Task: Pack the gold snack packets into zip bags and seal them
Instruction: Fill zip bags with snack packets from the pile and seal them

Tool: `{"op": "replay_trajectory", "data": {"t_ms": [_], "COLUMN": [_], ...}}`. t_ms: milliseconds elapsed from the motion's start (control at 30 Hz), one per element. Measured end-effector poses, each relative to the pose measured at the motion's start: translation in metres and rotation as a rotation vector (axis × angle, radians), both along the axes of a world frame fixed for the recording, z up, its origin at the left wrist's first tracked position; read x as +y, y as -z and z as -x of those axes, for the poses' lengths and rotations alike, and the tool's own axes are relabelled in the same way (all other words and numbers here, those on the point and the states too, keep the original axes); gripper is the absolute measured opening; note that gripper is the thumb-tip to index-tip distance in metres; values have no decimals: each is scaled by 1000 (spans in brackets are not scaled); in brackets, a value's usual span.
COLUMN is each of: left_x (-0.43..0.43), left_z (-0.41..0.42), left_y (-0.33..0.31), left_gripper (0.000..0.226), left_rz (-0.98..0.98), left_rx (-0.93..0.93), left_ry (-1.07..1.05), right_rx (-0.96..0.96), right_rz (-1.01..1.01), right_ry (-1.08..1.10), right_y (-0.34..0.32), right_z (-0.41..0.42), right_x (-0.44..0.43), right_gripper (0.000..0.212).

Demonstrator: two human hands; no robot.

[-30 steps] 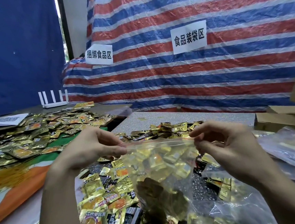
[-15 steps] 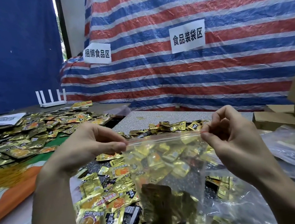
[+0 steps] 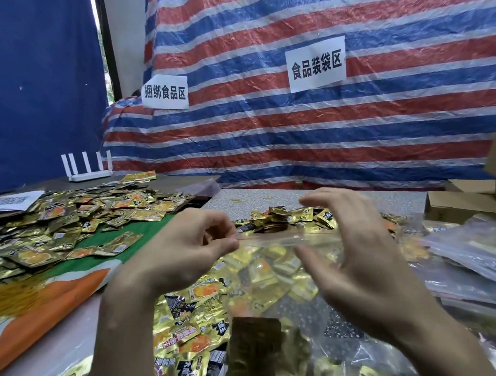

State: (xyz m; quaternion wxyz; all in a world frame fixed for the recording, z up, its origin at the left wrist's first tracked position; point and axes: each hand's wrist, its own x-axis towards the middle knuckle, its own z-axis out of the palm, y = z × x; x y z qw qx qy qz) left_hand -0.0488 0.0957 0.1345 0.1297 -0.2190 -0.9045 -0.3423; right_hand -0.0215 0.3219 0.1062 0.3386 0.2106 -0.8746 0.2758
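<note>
Sprung open since the earlier frame: right hand [image 3: 363,255], fingers spread, gripping nothing. Pinching the filled zip bag [image 3: 262,263] at centre by its left corner with left hand [image 3: 183,247]. Probably sealed; more gold snack packets [image 3: 188,340] at 7 o'clock, a further heap [image 3: 65,233] at 10, awaiting bags.

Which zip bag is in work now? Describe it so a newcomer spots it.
Below the right-hand white sign on the striped tarp, over the loose gold packets, hangs one clear zip bag of gold packets. Unlike the flat bags stacked at the right, it is held up, the left hand pinching one end of its zip strip.
</note>
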Motion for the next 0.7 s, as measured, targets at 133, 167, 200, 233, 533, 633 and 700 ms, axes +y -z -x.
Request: {"op": "replay_trajectory", "data": {"t_ms": [133, 167, 200, 233, 533, 633, 700], "left_x": [14, 15, 15, 14, 0, -1, 1], "left_z": [-10, -12, -13, -13, -13, -12, -12], "left_y": [-6, -7, -7, -7, -7, -6, -6], "left_gripper": [17, 16, 13, 9, 22, 15, 9], "left_rz": [25, 33, 34, 28, -62, -33, -10], "left_rx": [84, 87, 89, 86, -72, -82, -54], "left_ry": [117, 139, 159, 177, 299, 298, 308], "right_rx": [-51, -55, -61, -76, -174, -150, -145], "right_rz": [-74, -62, -37, -8, 80, 106, 134], "right_ry": [-73, -102, -133, -161, -206, -182, -178], "right_y": [6, 7, 7, 7, 4, 5, 4], "right_z": [-1, 0, -1, -1, -4, -6, -7], "right_x": [-11, -11, -11, -10, -12, -14, -15], "right_gripper": [45, 36, 23, 13, 5, 5, 1]}}
